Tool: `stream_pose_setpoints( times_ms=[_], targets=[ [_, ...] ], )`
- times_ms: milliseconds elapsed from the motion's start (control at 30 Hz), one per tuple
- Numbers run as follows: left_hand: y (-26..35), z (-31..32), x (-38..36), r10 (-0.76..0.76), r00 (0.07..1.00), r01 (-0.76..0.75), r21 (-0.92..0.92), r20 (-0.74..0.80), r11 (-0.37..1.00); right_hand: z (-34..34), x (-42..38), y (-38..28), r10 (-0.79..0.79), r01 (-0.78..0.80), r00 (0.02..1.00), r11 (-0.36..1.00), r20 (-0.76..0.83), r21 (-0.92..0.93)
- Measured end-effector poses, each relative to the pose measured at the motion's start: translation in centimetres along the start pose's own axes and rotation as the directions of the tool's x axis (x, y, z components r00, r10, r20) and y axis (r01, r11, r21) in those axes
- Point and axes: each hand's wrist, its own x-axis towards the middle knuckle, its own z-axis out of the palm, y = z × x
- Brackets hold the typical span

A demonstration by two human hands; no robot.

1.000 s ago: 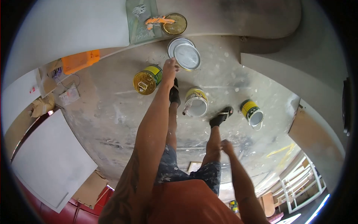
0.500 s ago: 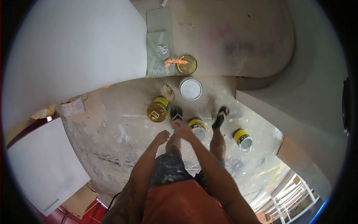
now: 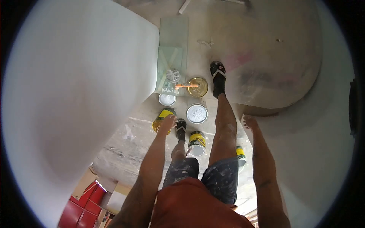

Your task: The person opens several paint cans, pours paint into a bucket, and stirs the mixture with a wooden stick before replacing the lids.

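Observation:
My left hand (image 3: pixel 168 122) hangs with loosely bent fingers and nothing visible in it, overlapping a paint can with a yellow band (image 3: pixel 166 112). On the right, my right hand (image 3: pixel 249 122) is out to the side, fingers apart, right at the edge of a pale curved wall (image 3: pixel 296 152). A round white lid (image 3: pixel 167 100) lies on the floor beyond the yellow-banded can. A can with a white top (image 3: pixel 197 114) stands between my feet. Nearer my body is another yellow-and-black can (image 3: pixel 197 144), its pale round end facing me.
My right foot (image 3: pixel 218 74) is on a raised tan platform (image 3: pixel 266 57). There, a glass sheet (image 3: pixel 173 34) carries a silvery wrapped object (image 3: pixel 173 75). An orange-handled tool (image 3: pixel 186 86) overlaps a gold lid (image 3: pixel 197 91). A large white panel (image 3: pixel 87 76) fills the left; another can (image 3: pixel 241 155) is behind my right leg.
My right foot has stepped forward onto the platform. My hands have parted, the right swinging out to the wall edge. The lid, tilted before, now lies flat with its white face up.

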Motion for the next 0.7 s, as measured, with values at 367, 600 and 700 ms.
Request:
stream_pose_setpoints(
  times_ms=[367,600,700],
  targets=[
    [-1.1,13.3,-1.0,-0.105,0.987,0.078,0.200,0.126,0.977,-6.6,5.5,-26.5,-0.606,0.522,0.794,0.645,0.043,-0.558],
    [-9.0,0.0,8.8,0.516,0.737,-0.673,0.547,0.437,0.497,13.4,3.0,-22.2,-0.842,0.755,0.511,0.536,0.173,0.378],
    [-8.1,-8.9,10.2,0.385,0.837,-0.509,0.814,0.390,0.281,28.8,3.4,-9.5,-0.616,0.570,0.681,0.786,0.395,0.241]
  ],
)
